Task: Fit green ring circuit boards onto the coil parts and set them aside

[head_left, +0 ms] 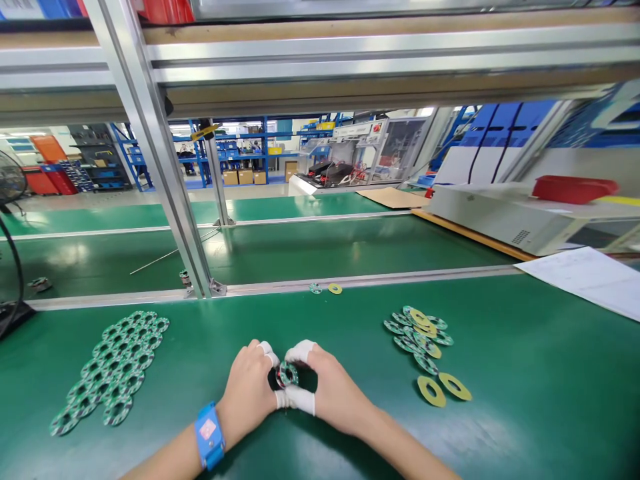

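Note:
Near the front middle of the green work surface (240, 327), a small round part with a green ring face (287, 375) is held between both hands. My left hand (255, 380), with a blue wrist strap (209, 435), grips its left side with white-covered fingertips. My right hand (325, 383) pinches it from the right, its thumb and finger also in white covers. To the left lie several green ring boards (117, 363) in neat, touching rows. On the right is a loose pile of green rings (405, 343) mixed with yellow rings (431, 391).
A green ring (315, 288) and a yellow ring (335, 289) lie near the metal rail. An aluminium post (155, 147) rises left of centre under a shelf beam (350, 60). White paper (585, 280) lies at the right; a black stand (13, 317) at the left edge.

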Tool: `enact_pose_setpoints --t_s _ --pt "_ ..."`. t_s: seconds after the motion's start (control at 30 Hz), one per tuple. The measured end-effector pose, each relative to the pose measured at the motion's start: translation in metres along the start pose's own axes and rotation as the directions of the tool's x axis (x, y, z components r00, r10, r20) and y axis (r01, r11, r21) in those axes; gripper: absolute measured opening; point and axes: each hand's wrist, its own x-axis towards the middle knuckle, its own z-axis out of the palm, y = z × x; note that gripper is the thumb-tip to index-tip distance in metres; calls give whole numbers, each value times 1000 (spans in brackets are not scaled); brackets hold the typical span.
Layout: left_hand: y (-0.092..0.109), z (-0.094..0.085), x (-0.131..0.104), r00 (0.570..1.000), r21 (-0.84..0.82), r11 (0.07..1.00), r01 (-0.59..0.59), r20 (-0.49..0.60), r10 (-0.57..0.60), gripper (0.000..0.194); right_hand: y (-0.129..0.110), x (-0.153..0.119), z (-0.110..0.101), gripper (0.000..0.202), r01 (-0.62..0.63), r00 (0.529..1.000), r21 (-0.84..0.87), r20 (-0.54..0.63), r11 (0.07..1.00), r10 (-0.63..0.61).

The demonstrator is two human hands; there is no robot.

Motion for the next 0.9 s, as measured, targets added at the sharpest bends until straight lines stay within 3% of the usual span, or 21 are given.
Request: enact_pose_setpoints --t_s 0.3,0.5,0.7,0.9 --pt "1 10 0 999 10 999 40 -28 -40 38 -4 -4 3 30 -11 998 -225 55 974 24" --pt "0 13 -1 998 -18 999 37 -49 -38 39 0 -5 2 31 43 999 -234 41 971 -35" --pt "0 12 -1 998 -23 999 37 -56 -38 40 3 -1 -3 31 39 995 -225 94 974 -19" --pt "-1 13 -2 998 -27 999 32 -59 -33 40 2 -2 -1 32 62 995 -327 98 943 -31"
